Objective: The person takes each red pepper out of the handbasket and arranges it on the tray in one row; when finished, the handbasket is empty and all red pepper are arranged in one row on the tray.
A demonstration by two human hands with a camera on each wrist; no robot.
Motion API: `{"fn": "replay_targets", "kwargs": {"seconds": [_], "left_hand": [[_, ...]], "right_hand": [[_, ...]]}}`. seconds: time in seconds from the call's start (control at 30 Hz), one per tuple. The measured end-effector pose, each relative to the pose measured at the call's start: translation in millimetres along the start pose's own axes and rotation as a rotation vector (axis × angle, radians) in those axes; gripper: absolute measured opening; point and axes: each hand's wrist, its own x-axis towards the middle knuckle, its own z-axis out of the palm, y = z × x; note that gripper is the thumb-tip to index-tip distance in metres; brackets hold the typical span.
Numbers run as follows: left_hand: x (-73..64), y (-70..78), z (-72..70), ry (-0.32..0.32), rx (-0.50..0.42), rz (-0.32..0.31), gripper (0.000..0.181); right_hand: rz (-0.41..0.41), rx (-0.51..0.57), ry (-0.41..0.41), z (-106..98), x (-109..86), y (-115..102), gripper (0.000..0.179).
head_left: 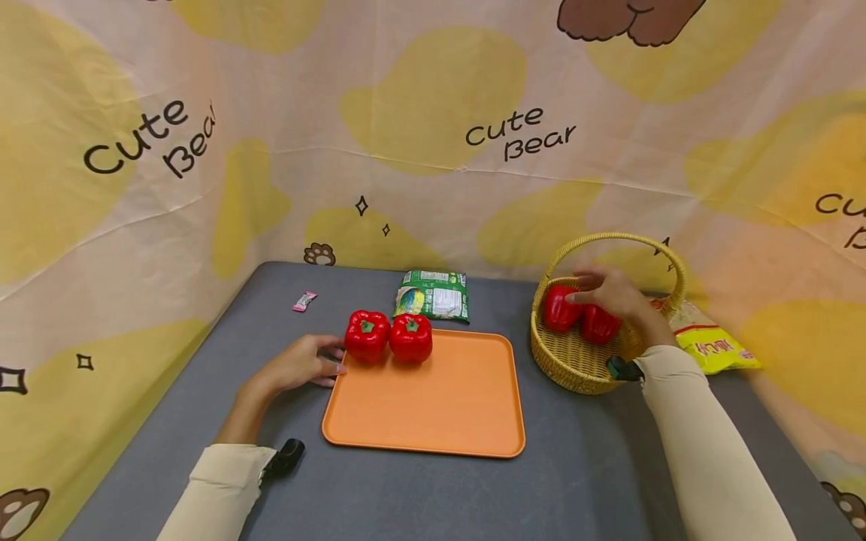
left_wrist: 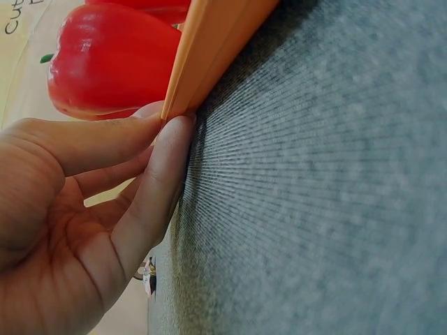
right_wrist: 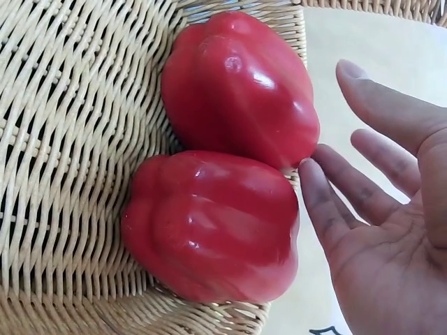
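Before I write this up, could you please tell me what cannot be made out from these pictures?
Head view: the right pepper in the basket is partly covered by the right hand.
Head view: the yellow bag is partly hidden behind the basket.
Head view: print on the pink wrapper is too small to read.
Left wrist view: the top edge cuts off the orange tray and farther pepper.

a makeshift, closed-in tabletop setting: creased cloth with printed "cute bear" lettering hangs behind and along both sides of a grey table; home or studio, i cannot tell.
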Motion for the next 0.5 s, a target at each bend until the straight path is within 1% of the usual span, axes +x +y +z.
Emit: {"fn": "replay_targets", "kwargs": {"seconds": [0.17,0.3,0.4,0.5], "left_hand": [[-0.1,0.3,0.1,-0.001,0.006,0.003,0.056],[-1.7,0.8,-0.6,0.001,0.002,0.004,0.055],[-1.7,0.6,-0.6,0.008,0.0,-0.001,0.055],[-1.0,0.3,-0.4,0.002,0.004,0.008,0.055]], "right_hand": [[-0.02,-0.039,-0.014,2.6,-0.7,-1.1,0.066],[-0.069,-0.077,-0.019,4.8,-0.8,-2.1,0.058],[-0.1,-0.1,-0.04,6.3,-0.4,-2.5,0.057],[-0.091,-0.125,-0.068,7.4,-1.0,-3.5,0.06]]}}
